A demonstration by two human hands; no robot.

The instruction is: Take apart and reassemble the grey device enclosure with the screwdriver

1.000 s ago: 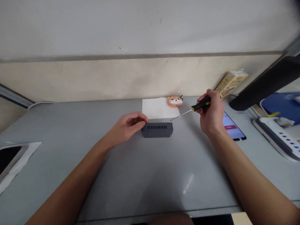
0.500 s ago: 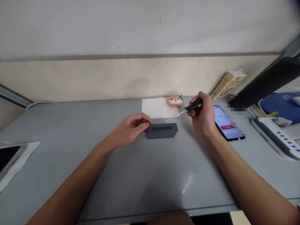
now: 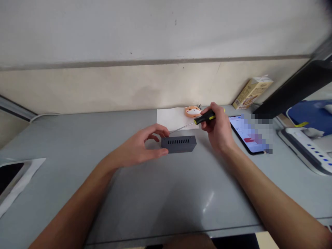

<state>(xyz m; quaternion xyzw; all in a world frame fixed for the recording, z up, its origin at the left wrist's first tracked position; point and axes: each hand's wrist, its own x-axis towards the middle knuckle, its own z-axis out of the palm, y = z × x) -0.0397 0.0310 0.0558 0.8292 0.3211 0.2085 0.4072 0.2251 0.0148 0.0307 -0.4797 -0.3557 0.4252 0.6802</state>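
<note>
A dark grey slotted box (image 3: pixel 182 145) sits on the desk, its row of narrow slots facing up. My left hand (image 3: pixel 140 143) is around its left end, thumb against the front face and bent fingers at the back edge. In my right hand (image 3: pixel 219 129) is a screwdriver (image 3: pixel 204 117) with a black and yellow handle, held between thumb and fingers. Its thin shaft slants down to the left over the box's back edge. The tip is beside my left index fingertip; whether it touches the box I cannot tell.
Behind the box lie a white paper sheet (image 3: pixel 168 117) and an orange animal-faced case (image 3: pixel 193 111). To the right are a lit phone (image 3: pixel 246 135), a drink carton (image 3: pixel 252 92) and a white power strip (image 3: pixel 306 148). A dark-screened device (image 3: pixel 11 173) rests at far left.
The screwdriver and my right hand have moved left, bringing the tip from mid-box to the left end. My left hand has gone from a pinch at the corner to a wider hold.
</note>
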